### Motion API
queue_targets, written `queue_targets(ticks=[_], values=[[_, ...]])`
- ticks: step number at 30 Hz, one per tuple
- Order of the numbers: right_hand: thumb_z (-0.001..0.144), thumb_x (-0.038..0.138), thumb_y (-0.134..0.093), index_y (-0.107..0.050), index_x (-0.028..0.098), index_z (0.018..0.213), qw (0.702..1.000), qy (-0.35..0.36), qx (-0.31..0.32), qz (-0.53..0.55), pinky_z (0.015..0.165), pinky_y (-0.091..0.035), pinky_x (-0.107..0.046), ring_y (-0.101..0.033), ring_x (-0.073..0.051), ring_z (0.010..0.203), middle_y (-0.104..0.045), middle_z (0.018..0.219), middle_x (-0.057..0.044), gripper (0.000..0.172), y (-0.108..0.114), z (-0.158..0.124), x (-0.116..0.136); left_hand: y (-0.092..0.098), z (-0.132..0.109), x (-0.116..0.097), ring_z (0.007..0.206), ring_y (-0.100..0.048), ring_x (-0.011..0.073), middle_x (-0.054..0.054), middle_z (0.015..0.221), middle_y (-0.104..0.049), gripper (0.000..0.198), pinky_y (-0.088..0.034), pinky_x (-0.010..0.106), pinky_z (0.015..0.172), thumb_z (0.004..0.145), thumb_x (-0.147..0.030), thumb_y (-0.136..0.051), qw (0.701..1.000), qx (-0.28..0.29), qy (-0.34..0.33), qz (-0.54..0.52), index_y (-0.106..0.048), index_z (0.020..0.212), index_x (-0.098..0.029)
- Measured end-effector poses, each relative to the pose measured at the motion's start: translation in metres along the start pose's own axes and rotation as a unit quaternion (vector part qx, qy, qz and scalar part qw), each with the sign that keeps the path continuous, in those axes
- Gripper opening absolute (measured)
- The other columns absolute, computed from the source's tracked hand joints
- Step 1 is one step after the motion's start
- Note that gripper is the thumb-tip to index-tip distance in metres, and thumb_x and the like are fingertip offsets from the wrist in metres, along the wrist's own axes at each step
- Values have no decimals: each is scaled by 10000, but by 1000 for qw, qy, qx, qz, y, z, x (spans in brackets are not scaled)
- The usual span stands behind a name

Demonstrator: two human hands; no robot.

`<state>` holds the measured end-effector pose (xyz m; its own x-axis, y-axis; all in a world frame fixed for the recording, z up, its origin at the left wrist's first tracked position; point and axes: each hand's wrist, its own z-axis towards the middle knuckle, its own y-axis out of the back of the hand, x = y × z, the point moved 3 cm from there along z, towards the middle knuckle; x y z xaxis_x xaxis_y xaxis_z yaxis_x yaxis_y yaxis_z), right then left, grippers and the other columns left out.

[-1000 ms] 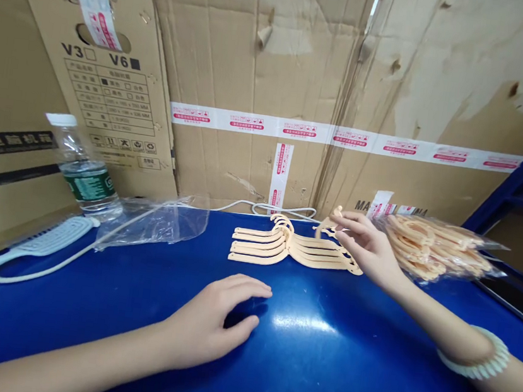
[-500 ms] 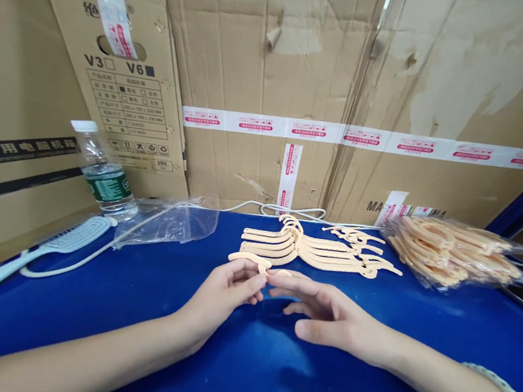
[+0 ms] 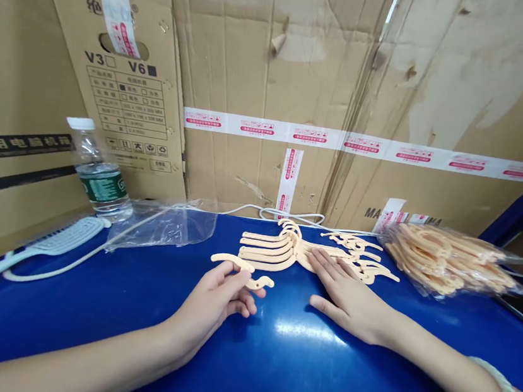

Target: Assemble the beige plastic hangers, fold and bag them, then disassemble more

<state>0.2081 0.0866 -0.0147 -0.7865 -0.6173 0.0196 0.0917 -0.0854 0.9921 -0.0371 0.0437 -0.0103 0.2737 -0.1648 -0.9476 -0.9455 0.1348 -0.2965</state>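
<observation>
My left hand (image 3: 218, 295) pinches a cream plastic hanger piece (image 3: 239, 266) just above the blue table (image 3: 133, 307); the piece curves out to both sides of my fingers. My right hand (image 3: 349, 293) lies flat with fingers stretched out, its fingertips on the right side of a stack of cream hangers (image 3: 278, 249) at mid table. Several loose cream hanger pieces (image 3: 360, 246) lie just behind that hand.
A clear bag of more cream hangers (image 3: 449, 260) sits at the right. An empty clear bag (image 3: 167, 222), a water bottle (image 3: 99, 173), a pale comb (image 3: 31, 247) and a white cable (image 3: 283, 213) lie left and back. Cardboard boxes (image 3: 303, 87) wall the rear.
My right hand left the loose pieces, met my left hand at the table's middle, then went back to the stack. My left hand took hold of the hanger piece and lifted it.
</observation>
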Motion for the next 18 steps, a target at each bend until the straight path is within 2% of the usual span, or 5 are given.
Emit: queue_targets(ticks=[4,8,11,13,18], values=[[950,645,-297,-234,52,1524,1000,-17,3,8,1155,-208,-595,-172,-343,1459,-218,1563,-214,828,-5,6,1,0,0,-1,590,-612,123,70,760,-728,430,-446,242,577,665,-496,-801,1000,6,-1,1,-586,787,-144],[974,522,-394,-397,109,1455,997,-9,-80,15,1115,-281,-613,-294,-354,1425,-366,1513,-231,634,-2,9,3,3,-1,-2,619,-613,124,70,775,-724,413,-458,249,607,675,-487,-807,1000,0,0,-12,-613,776,-137],[962,314,-474,-604,158,1206,986,17,-162,38,1038,-405,-568,-490,-326,1278,-557,1335,-194,317,3,9,3,8,1,-3,652,-602,119,61,791,-715,425,-465,250,640,643,-465,-845,1000,-15,0,-15,-639,800,-128],[933,230,-506,-652,184,1011,978,33,-195,67,949,-482,-518,-577,-290,1125,-622,1166,-154,171,6,10,2,13,3,-5,677,-594,117,48,787,-703,428,-463,249,665,608,-440,-876,999,-30,-6,-11,-638,784,-130],[905,225,-552,-621,198,850,969,12,-200,142,763,-549,-409,-629,-235,867,-644,903,-93,92,12,8,3,23,9,-12,694,-543,103,-14,726,-622,356,-434,236,679,608,-352,-891,998,-44,-37,9,-622,722,-149]])
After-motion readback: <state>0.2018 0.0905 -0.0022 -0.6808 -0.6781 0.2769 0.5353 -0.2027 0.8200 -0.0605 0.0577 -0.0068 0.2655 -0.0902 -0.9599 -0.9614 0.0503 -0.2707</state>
